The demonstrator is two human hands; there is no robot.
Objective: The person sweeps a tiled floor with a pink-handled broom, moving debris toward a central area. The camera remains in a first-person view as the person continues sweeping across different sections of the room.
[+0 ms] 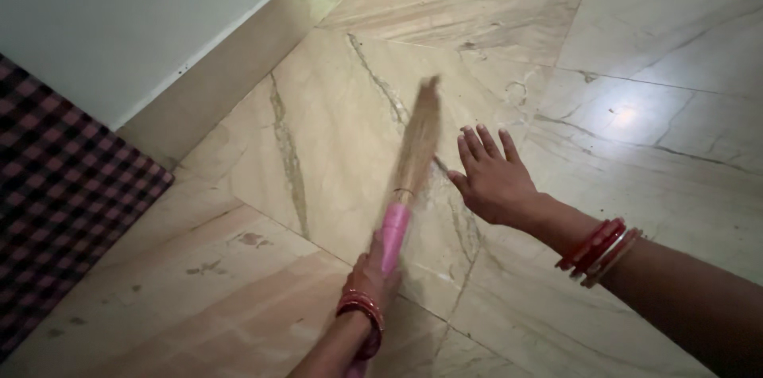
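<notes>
A: What was the left hand (373, 271) doing?

B: It was wrapped tight round the pink grip of a broom (413, 147), low in the middle of the view. Red bangles sat on that wrist.

A: And the broom itself?

B: It pointed away from the person, its straw bristles blurred over the marble floor (318, 139), with the tip out near the middle of a large veined slab. I couldn't tell whether the bristles touched the stone or hung just above it.

A: The right hand (491, 179)?

B: Empty. It hovered palm down, fingers spread and slightly raised, just beside the bristles but apart from them. Bangles on that wrist too.

A: How far along did the sweeping look?

B: Hard to judge. I'd say somewhere in the middle. The slabs looked mostly bare, with no gathered heap of dust in sight. A few dark specks and smudges lay on the nearer slab to the left, and some marks farther off near the top right, though some of those may be stains in the stone rather than dirt.

A: Anything else around?

B: A dark checked cloth (63, 203) lay at the left edge, and a pale wall (119, 12) with a stone skirting ran across the top left.
</notes>
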